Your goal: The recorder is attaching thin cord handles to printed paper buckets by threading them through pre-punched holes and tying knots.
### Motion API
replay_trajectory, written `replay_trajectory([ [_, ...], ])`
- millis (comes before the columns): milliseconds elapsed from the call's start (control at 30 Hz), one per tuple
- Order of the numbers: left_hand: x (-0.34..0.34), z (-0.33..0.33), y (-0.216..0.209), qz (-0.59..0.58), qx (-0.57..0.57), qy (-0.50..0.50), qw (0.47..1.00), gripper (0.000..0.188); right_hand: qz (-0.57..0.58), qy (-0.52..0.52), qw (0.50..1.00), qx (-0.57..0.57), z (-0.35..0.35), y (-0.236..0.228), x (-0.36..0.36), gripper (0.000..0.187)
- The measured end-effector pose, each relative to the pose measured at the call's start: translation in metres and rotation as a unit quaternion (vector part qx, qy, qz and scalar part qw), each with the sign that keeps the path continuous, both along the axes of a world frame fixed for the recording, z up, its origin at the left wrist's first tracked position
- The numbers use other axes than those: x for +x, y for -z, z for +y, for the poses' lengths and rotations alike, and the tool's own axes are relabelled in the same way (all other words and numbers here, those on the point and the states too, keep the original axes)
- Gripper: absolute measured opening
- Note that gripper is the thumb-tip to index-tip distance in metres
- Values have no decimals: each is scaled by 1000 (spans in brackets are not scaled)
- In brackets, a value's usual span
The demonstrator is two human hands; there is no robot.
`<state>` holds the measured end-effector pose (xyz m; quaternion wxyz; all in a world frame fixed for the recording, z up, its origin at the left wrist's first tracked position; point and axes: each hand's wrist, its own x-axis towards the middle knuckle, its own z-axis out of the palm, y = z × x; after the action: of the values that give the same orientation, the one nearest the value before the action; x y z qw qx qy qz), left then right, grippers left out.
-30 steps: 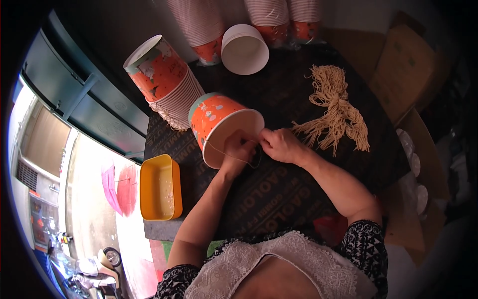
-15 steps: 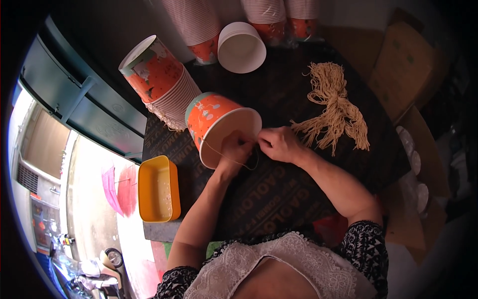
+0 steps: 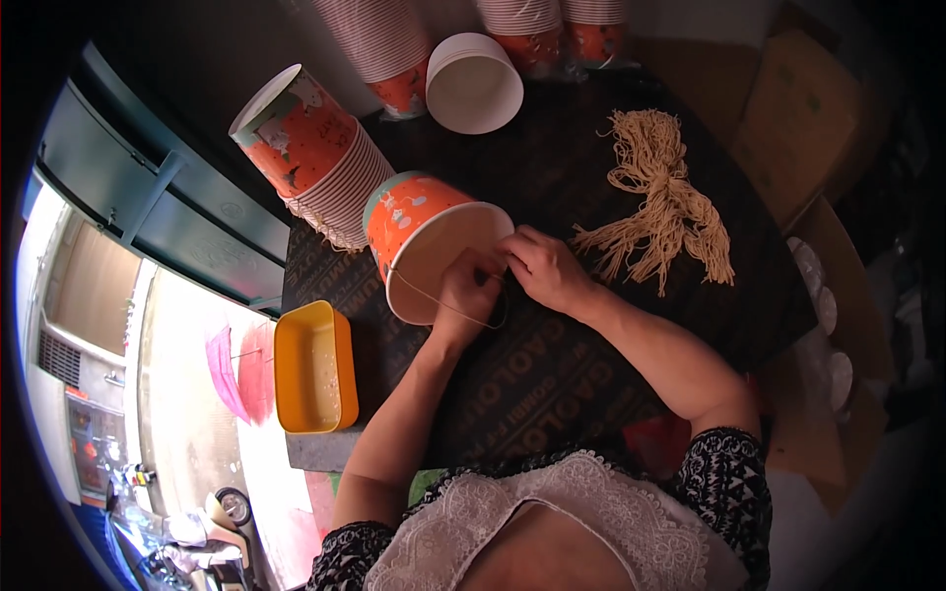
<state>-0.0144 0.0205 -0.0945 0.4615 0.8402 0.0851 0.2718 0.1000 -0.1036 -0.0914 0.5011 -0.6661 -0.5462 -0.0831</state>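
An orange paper bucket point(image 3: 414, 212) with a white inside lies tilted on the dark table, its mouth toward me. My left hand point(image 3: 467, 295) reaches into that mouth, fingers curled together near the right wall; what they hold is hidden. My right hand point(image 3: 544, 268) is closed at the bucket's right rim, its fingertips pinching by the edge. A thin string point(image 3: 443, 313) comes from the rim's left side, loops below my left hand and rises to my right fingertips. Right of my hands lies a tied bundle of beige strings point(image 3: 662, 202).
A leaning stack of orange paper buckets point(image 3: 315, 153) stands at the left. A white-lined bucket point(image 3: 475, 84) and wrapped stacks point(image 3: 379, 49) are at the back. A yellow container point(image 3: 315, 369) sits at the table's left edge. Cardboard point(image 3: 803, 108) stands at the right.
My right hand has shifted slightly up and left against the rim. The left hand stays inside the bucket. The whole view has moved a little.
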Motion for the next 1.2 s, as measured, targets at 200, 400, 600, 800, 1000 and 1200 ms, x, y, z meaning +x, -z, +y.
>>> replay_trajectory([
  [200,1,-7,-4,-37,109,-26,993,15,-3,2,1000,1,0,0,-2,15],
  [400,2,-14,-12,-78,224,-59,970,17,-9,17,1000,-12,1,-1,-4,17],
  [600,-1,-11,-4,-39,274,-71,958,14,-18,16,1000,3,1,0,-5,16],
  [800,0,-10,-2,-36,280,-72,956,12,-7,20,1000,11,2,5,-3,18],
  [1000,-1,-12,0,-9,250,-87,964,12,37,11,999,-18,-3,1,-2,20],
  [1200,-3,-12,-1,-7,261,-65,963,13,43,-27,998,-37,-6,0,0,23],
])
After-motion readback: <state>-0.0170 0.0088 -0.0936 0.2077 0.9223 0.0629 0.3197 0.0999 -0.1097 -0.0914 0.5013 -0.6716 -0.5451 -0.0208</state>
